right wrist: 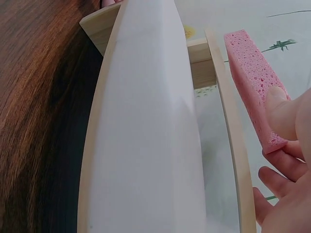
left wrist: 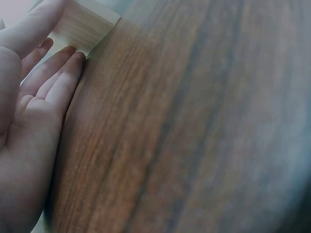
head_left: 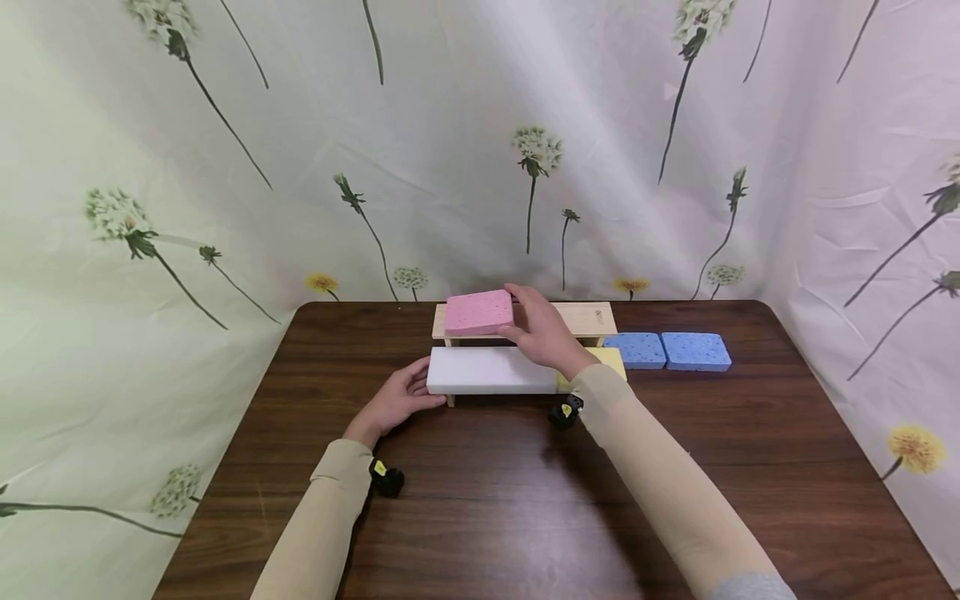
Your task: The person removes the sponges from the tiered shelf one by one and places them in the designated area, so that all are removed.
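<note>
The pink sponge (head_left: pixel 479 312) sits on the left end of the upper tier of a little 2-step wooden shelf (head_left: pixel 588 317), and the person's right hand (head_left: pixel 543 333) has it by its right edge. In the right wrist view the thumb (right wrist: pixel 281 116) is pressed into the sponge's side with the other fingers curled underneath, so that's a pinch on the sponge, not a loose touch. Whether the sponge is fully resting on the wood or slightly lifted is hard to call.

Just below that grip, the lower tier carries a long white block (head_left: pixel 491 371), and the left hand (head_left: pixel 397 402) rests against its left end with fingers fairly straight, touching the shelf leg (left wrist: pixel 85 29) rather than gripping anything. Looks like it's just steadying the rack.

Under the right wrist a yellow sponge (head_left: pixel 611 360) peeks out, and further right of the grip 2 blue sponges (head_left: pixel 667 351) lie side by side on the dark wooden table (head_left: pixel 480 500).

Best guess is the step in hand is placing or squaring up the pink one on the top tier. The next move would call for a clean release without dragging it off the edge, with the left hand bracing.
</note>
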Action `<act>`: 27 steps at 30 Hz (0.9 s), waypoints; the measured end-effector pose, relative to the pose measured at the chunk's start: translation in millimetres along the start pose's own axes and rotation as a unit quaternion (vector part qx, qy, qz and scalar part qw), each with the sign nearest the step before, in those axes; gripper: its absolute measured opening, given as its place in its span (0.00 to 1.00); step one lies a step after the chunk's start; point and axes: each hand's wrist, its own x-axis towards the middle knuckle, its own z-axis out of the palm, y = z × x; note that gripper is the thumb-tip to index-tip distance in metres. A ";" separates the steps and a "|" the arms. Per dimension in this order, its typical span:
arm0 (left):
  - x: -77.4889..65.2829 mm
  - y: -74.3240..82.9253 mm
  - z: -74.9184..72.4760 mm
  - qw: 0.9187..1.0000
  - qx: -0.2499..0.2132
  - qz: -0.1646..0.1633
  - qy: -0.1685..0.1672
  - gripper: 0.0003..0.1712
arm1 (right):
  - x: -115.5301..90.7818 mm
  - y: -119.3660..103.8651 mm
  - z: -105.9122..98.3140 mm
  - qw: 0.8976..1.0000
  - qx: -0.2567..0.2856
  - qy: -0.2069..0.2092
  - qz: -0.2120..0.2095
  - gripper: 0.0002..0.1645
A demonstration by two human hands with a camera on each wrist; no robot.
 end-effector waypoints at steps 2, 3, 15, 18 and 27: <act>0.5 -0.5 -0.5 1.000 0.000 -0.002 0.001 0.52 | -1.4 1.3 -1.8 1.000 0.003 0.005 -0.006 0.43; 0.4 -0.6 -0.8 1.000 0.002 -0.001 0.001 0.52 | -2.0 2.4 -2.8 1.000 0.004 0.006 -0.009 0.43; 0.3 0.5 -0.8 1.000 0.001 0.006 -0.001 0.52 | -18.0 17.3 -17.3 0.999 0.021 0.024 -0.014 0.42; 1.2 0.0 -1.3 1.000 0.002 0.008 0.000 0.51 | -22.5 18.9 -22.3 0.999 0.021 0.024 -0.010 0.42; 1.3 -1.6 -0.1 1.000 0.001 0.013 -0.004 0.51 | -34.0 25.7 -31.8 0.999 0.007 0.035 -0.021 0.40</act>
